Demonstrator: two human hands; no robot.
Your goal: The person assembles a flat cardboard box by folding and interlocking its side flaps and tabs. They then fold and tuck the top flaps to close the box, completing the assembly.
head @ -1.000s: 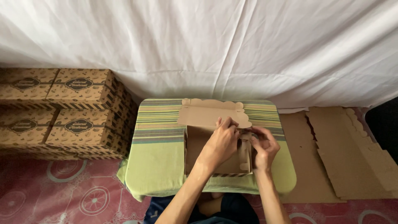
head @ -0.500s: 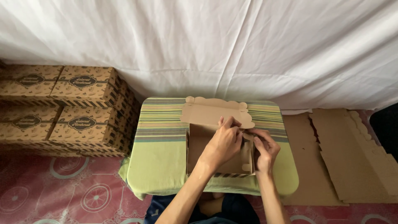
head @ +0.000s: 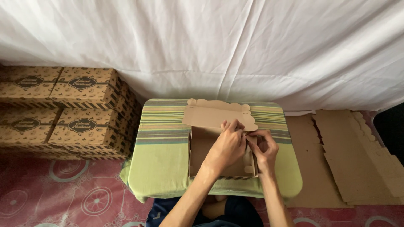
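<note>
Sitting on the floor just past the table's left edge are the stacked brown boxes, closed and piled in rows with dark oval labels on top. Next comes the small table, covered with a green striped cloth that hangs over its edges. On the right half of the table, from its back edge almost to its front edge, lies a half-made cardboard box. Its lid flap with a wavy edge lies flat toward the back edge of the table, and the open tray part sits toward the front edge. The left hand reaches across the tray and rests on the box's right wall, with its fingers bent and pressed on the cardboard near the lid's right corner. The right hand is just beside it, touching it, and its fingers are curled tight, pinching the same right wall of the box. Beyond the table's right edge, flat cardboard sheets lie on the pink patterned floor. A white cloth hangs behind the table's back edge.
</note>
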